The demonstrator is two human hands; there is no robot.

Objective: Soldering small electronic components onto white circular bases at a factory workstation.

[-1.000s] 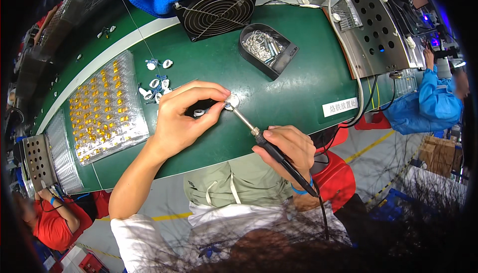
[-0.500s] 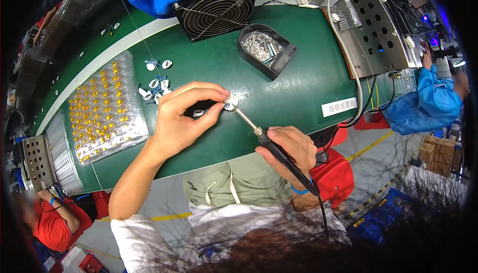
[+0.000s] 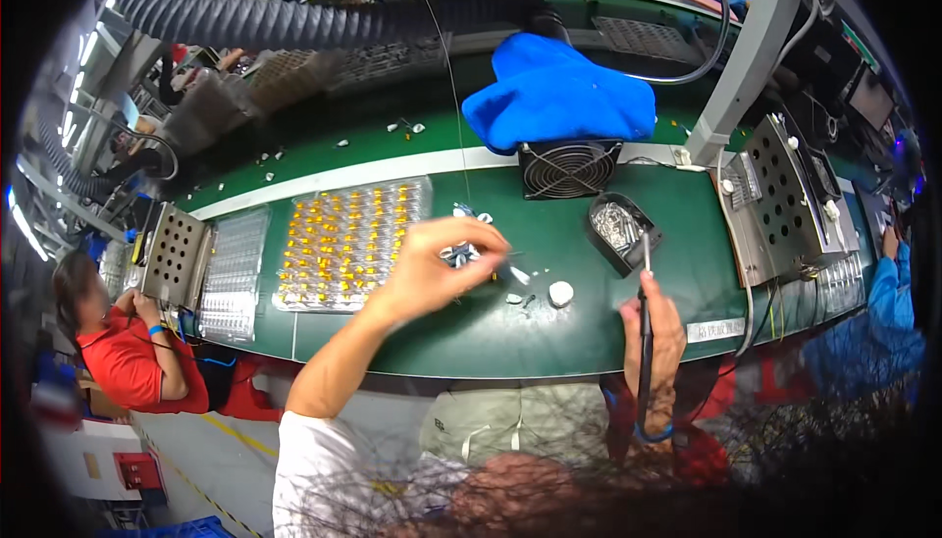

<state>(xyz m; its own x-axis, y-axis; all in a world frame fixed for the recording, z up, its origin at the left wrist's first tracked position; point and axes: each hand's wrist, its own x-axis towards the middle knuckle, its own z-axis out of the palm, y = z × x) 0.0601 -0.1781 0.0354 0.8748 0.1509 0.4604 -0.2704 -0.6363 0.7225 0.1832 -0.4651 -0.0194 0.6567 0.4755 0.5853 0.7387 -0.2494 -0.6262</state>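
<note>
My right hand (image 3: 655, 337) is wrapped round the black handle of a soldering iron (image 3: 645, 317). The iron points up, its metal tip beside the black bin (image 3: 628, 265) of small silvery parts. My left hand (image 3: 442, 261) is raised over the green bench, thumb and forefinger slightly apart. Just off those fingertips is a blurred small white part (image 3: 520, 275), which looks separate from them. Partly hidden behind the left hand are several small white parts with dark blue wires (image 3: 459, 255). A round white piece (image 3: 560, 293) rests on the bench between my hands.
Left of my hand lies a clear tray (image 3: 353, 244) with rows of yellow-orange parts. A black fan (image 3: 569, 167) under a blue cloth (image 3: 559, 92) stands behind. At right is a perforated metal box (image 3: 785, 195); a person in red (image 3: 137, 352) sits at left.
My view has tilted up. The iron's tip has left the white piece and swung right towards the black bin. My left hand has moved left, off the round white piece, and its fingers have parted.
</note>
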